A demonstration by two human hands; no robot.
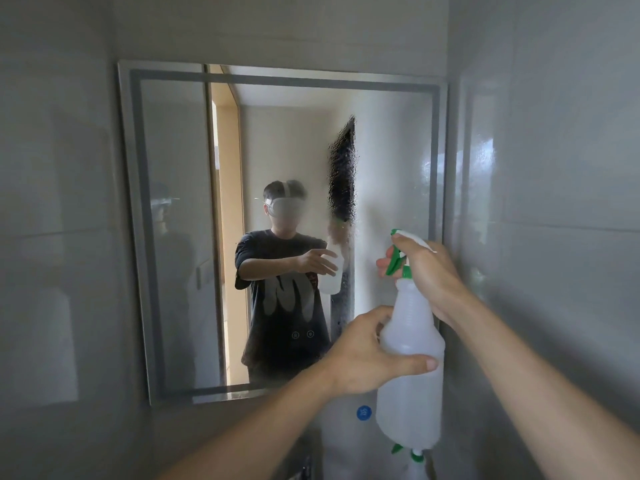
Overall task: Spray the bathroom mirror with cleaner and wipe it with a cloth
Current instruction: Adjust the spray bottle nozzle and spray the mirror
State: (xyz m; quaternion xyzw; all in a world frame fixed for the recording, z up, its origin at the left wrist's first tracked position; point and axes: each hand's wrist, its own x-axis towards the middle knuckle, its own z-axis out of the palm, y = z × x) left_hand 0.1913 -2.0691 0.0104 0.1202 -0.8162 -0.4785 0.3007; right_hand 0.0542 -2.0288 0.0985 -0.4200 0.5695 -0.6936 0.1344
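Note:
A white translucent spray bottle point(410, 386) with a green trigger is held upright in front of the mirror's lower right part. My right hand point(427, 271) grips its neck with fingers on the trigger, nozzle facing the glass. My left hand point(367, 351) wraps around the bottle's body from the left. The rectangular wall mirror point(180, 237) has a grey border and is misted with droplets right of the middle, around a dark reflected strip point(343, 174). No cloth is visible.
Glossy grey tiled walls point(554, 168) close in on the right and left of the mirror. A second spray head with green parts point(415, 455) stands below the bottle. The mirror reflects a person in a dark shirt and a doorway.

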